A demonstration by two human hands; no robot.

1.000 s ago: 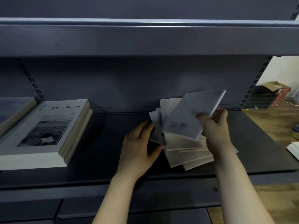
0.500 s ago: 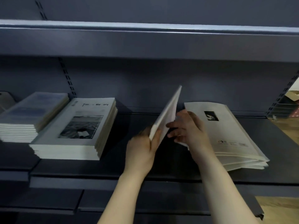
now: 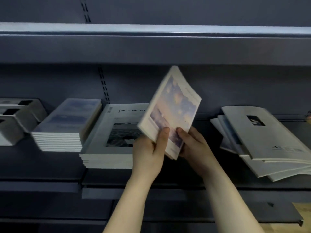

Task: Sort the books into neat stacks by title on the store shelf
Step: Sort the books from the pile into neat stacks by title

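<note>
Both hands hold one thin book with a pale sky picture on its cover (image 3: 173, 108), tilted up above the dark shelf (image 3: 193, 175). My left hand (image 3: 149, 153) grips its lower left edge, thumb on the cover. At the lower right corner my right hand (image 3: 193, 147) pinches it. Left of the held book lies a neat stack of "Time Memory" books (image 3: 111, 137), partly hidden behind it. Further left stands a stack of blue-covered books (image 3: 67, 125). To the right lies a messy, fanned pile of white books (image 3: 262, 142).
Grey box-like items (image 3: 15, 118) sit at the far left of the shelf. An upper shelf (image 3: 151, 46) overhangs closely above the held book. A slotted upright (image 3: 104, 86) runs down the back wall. A lower shelf edge (image 3: 168, 221) sits below my arms.
The view has swung left. The book, seen edge-on between my hands half a second ago, has turned cover-up and moved left toward the sorted stacks, away from the messy pile.
</note>
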